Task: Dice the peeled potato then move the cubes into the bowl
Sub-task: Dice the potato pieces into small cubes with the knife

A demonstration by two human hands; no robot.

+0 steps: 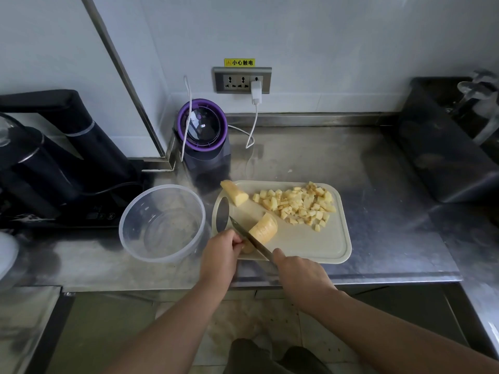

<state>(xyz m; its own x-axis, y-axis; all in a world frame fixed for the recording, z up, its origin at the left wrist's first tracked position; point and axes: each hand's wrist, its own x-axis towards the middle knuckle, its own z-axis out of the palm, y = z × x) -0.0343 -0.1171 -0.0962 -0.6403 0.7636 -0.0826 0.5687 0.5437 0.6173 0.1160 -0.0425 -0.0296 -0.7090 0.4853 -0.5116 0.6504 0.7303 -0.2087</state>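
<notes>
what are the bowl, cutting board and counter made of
Bowl: likely clear glossy plastic, since the surface under it shows through. Cutting board: seemingly cream matte plastic, with a moulded edge groove. Counter: apparently brushed stainless steel, with dull grey reflections.

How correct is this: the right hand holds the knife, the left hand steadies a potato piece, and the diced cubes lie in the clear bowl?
One thing is wrong. In the head view the diced cubes lie on the cutting board, not in the clear bowl, which holds none. The rest stands.

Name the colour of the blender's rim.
Purple, seen clearly on the blender's rim in the head view.
</notes>
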